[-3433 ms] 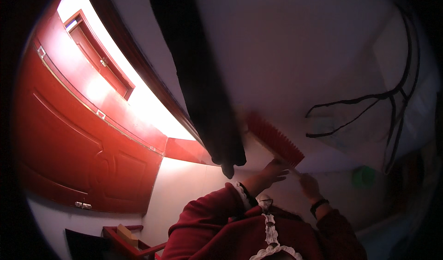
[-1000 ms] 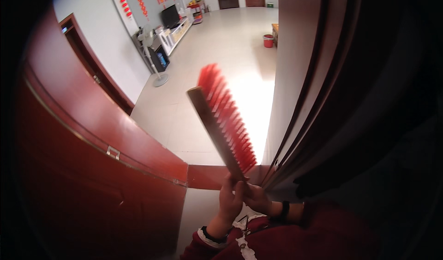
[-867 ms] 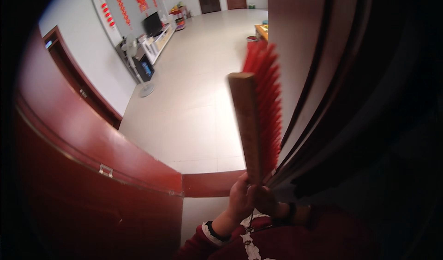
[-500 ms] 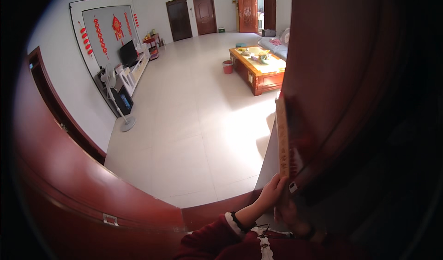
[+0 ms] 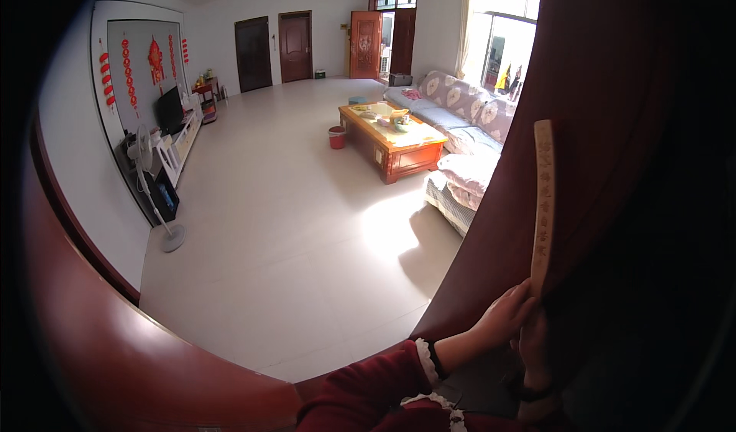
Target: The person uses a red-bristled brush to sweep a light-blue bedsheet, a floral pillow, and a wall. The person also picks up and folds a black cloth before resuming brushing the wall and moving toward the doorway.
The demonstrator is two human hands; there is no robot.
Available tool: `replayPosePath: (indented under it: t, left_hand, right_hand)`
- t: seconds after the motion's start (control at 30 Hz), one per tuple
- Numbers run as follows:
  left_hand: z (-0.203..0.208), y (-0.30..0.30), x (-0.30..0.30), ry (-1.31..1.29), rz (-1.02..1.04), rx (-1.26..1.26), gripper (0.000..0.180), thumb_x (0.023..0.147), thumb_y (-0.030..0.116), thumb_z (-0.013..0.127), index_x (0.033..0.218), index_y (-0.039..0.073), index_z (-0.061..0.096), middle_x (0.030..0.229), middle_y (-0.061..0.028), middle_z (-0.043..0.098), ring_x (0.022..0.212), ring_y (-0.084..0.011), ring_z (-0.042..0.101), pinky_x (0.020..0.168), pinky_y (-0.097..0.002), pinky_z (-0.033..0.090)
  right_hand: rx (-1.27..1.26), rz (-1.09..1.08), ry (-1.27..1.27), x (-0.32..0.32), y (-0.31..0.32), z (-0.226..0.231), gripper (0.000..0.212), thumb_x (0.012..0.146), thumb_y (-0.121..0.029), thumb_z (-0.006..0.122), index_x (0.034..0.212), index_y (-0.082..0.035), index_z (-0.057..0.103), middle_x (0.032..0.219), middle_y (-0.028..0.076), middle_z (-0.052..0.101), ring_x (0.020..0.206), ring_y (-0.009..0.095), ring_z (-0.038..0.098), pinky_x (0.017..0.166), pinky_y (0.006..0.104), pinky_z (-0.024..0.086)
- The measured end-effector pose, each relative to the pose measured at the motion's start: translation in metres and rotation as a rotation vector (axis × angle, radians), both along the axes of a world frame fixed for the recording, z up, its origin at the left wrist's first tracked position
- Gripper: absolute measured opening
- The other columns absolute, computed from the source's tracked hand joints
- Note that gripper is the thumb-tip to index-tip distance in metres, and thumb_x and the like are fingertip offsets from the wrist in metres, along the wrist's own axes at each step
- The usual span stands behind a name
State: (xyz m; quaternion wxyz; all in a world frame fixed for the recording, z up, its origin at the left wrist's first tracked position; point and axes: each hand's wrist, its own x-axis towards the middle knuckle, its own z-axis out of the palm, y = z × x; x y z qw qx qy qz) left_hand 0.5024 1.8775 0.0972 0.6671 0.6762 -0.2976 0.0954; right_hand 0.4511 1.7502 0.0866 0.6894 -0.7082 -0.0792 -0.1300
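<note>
A long, flat, pale wooden stick (image 5: 542, 202) with a column of dark engraved characters stands nearly upright at the right, in front of a dark red door. Its lower end is in my left hand (image 5: 504, 318), whose fingers are wrapped round it. Directly beneath, my right hand (image 5: 533, 344) is closed in shadow against the left hand, around the stick's lower end. My left hand partly hides it. Dark red sleeves with white frilled cuffs cover my forearms.
The dark red door (image 5: 598, 125) rises close on the right; another red wooden panel (image 5: 138, 355) curves along the lower left. Beyond lie a wooden coffee table (image 5: 414, 158), a red bucket (image 5: 336, 137), a sofa (image 5: 460, 102), a standing fan (image 5: 142, 156) and a television (image 5: 169, 111).
My hands and the stick have moved right, now in front of the dark door. The view has turned right, bringing the sofa and window into sight.
</note>
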Motion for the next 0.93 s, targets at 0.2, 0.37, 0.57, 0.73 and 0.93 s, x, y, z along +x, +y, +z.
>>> replayPosePath:
  t: [0.2,0.37,0.57,0.73,0.93]
  left_hand:
    - [-0.037,0.041,0.01,0.343,-0.114,0.146,0.039,0.098,0.026,0.046,0.12,-0.004,0.057,0.11,-0.0225,0.064,0.106,-0.0319,0.062,0.091,-0.0388,0.048]
    - [-0.091,0.094,0.02,0.548,-0.068,0.266,0.041,0.098,0.028,0.05,0.124,-0.003,0.055,0.111,-0.0206,0.064,0.105,-0.0291,0.062,0.09,-0.0371,0.048]
    - [-0.108,0.175,0.075,0.589,0.024,0.099,0.041,0.1,0.028,0.052,0.129,-0.001,0.054,0.111,-0.014,0.066,0.101,-0.0185,0.062,0.089,-0.0293,0.048]
    - [-0.11,0.228,0.142,0.544,0.251,0.261,0.042,0.1,0.028,0.052,0.127,-0.005,0.054,0.117,-0.0161,0.065,0.109,-0.0217,0.061,0.095,-0.0308,0.046]
    - [-0.107,0.251,0.226,0.658,0.219,0.382,0.046,0.1,0.028,0.051,0.132,-0.005,0.049,0.125,-0.0175,0.061,0.117,-0.0233,0.057,0.099,-0.0315,0.044]
  right_hand:
    - [-0.682,-0.252,-0.019,0.044,-0.006,-0.073,0.043,0.098,-0.042,0.053,0.089,0.0,0.057,0.074,0.021,0.059,0.062,0.034,0.057,0.054,0.0371,0.044]
    - [-0.497,0.081,0.693,0.06,0.029,-0.145,0.038,0.097,-0.039,0.053,0.082,-0.005,0.055,0.061,0.009,0.053,0.045,0.022,0.05,0.041,0.035,0.04]
    - [-0.2,0.261,0.901,0.1,0.098,-0.164,0.032,0.099,-0.035,0.052,0.084,-0.006,0.053,0.061,0.001,0.049,0.041,0.012,0.043,0.036,0.029,0.036]
    - [0.062,0.419,0.628,0.178,0.153,-0.159,0.029,0.103,-0.032,0.045,0.094,-0.006,0.053,0.066,0.002,0.053,0.045,0.009,0.046,0.039,0.0252,0.038]
    - [0.391,0.466,0.569,0.261,0.201,-0.155,0.026,0.103,-0.03,0.046,0.106,-0.005,0.053,0.077,0.003,0.059,0.063,0.009,0.056,0.058,0.0258,0.049]
